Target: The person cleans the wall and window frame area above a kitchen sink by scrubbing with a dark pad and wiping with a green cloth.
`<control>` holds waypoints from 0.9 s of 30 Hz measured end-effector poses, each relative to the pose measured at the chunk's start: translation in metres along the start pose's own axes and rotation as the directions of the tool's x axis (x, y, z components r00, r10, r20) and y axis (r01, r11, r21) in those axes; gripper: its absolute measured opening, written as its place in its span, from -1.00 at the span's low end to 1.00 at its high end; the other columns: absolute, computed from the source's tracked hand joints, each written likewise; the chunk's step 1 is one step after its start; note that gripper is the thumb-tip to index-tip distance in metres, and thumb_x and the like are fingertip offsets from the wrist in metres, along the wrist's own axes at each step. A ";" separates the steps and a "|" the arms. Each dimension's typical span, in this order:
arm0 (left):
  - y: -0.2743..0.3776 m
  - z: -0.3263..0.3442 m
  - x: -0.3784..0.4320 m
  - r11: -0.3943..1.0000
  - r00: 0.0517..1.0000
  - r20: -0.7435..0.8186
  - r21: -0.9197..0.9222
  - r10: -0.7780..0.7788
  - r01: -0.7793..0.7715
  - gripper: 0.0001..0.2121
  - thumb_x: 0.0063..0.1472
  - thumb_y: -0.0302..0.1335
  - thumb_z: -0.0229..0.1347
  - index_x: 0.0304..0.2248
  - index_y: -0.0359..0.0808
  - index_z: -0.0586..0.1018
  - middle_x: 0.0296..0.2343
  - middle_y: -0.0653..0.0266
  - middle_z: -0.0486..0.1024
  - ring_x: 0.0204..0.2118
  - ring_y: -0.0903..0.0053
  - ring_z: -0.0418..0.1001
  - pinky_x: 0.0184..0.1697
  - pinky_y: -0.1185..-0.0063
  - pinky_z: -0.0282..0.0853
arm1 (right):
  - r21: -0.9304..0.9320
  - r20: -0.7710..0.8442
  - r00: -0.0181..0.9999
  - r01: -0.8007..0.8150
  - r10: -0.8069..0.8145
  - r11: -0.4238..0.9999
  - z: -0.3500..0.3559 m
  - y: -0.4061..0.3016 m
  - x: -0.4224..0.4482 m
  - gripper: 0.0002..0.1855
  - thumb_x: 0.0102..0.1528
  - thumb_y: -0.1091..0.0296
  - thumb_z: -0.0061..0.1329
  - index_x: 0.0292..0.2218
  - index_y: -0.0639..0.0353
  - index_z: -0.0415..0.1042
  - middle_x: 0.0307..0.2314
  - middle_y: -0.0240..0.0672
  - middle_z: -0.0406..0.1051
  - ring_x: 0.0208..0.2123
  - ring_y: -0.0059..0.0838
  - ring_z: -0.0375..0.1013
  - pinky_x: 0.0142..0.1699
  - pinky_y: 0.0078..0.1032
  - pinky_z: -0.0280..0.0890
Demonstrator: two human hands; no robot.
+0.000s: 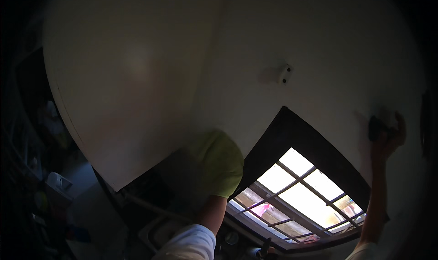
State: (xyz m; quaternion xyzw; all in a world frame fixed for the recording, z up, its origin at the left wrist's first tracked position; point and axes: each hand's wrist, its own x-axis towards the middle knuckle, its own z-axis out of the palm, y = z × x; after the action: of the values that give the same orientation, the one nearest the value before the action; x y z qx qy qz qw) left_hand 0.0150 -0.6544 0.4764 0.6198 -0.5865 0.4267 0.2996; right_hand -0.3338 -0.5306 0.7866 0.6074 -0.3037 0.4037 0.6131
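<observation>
A yellow-green cloth or mitt (220,160) covers my left hand (222,172) from the wrist up, so the fingers are hidden. It is at the lower edge of a large pale panel (119,106); whether it touches the panel cannot be told. My right hand (388,142) is raised at the far right, by the pale wall (328,75). Its fingers are bent beside a small dark object (376,128) in front of the wall. Dim light hides whether the hand grips that object.
A barred window (301,191) with a dark frame lies between my arms. Above it a small white fixture (285,74) with two dark spots sits on the wall. Below are what looks like a sink (154,231) and a round glass-like item (231,238). A white appliance (59,181) stands lower left.
</observation>
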 end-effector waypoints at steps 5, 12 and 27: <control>0.008 0.012 -0.034 0.993 0.986 0.166 -0.113 -0.016 0.035 -0.68 0.25 -0.43 -0.29 -0.02 -0.25 0.25 -0.06 0.28 0.23 0.01 0.61 0.16 0.06 0.58 0.08 | 0.110 0.045 0.999 0.008 -0.013 0.994 0.000 -0.010 0.002 -0.29 0.09 -0.17 -0.36 -0.06 0.41 0.09 -0.08 -0.10 0.05 -0.09 -0.26 0.17 -0.06 -0.39 0.16; -0.004 0.000 -0.007 -0.309 0.901 0.398 0.891 0.173 -0.334 -0.67 0.26 -0.43 -0.32 0.00 -0.25 0.22 -0.03 0.28 0.19 0.04 0.63 0.12 0.08 0.57 0.04 | -0.077 0.084 0.990 0.118 -0.112 0.990 0.002 -0.001 0.007 -0.29 0.08 -0.17 -0.33 -0.07 0.42 0.13 -0.14 -0.07 0.15 -0.12 -0.19 0.22 -0.11 -0.34 0.19; -0.050 0.041 0.002 0.656 0.982 -0.035 0.748 0.185 -0.097 -0.62 0.20 -0.30 -0.23 -0.04 -0.30 0.25 -0.08 0.14 0.23 -0.01 0.42 0.17 0.07 0.48 0.03 | 0.075 0.195 0.980 -0.057 0.041 0.996 -0.003 0.026 -0.007 -0.37 0.10 -0.10 -0.30 -0.13 0.41 0.26 -0.22 -0.13 0.35 -0.26 -0.32 0.41 -0.26 -0.52 0.34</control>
State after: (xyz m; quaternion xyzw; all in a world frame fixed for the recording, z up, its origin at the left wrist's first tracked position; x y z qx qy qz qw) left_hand 0.0712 -0.6844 0.4658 0.6163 -0.3910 0.6833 0.0184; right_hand -0.3598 -0.5296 0.7932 0.6602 -0.3601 0.3697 0.5457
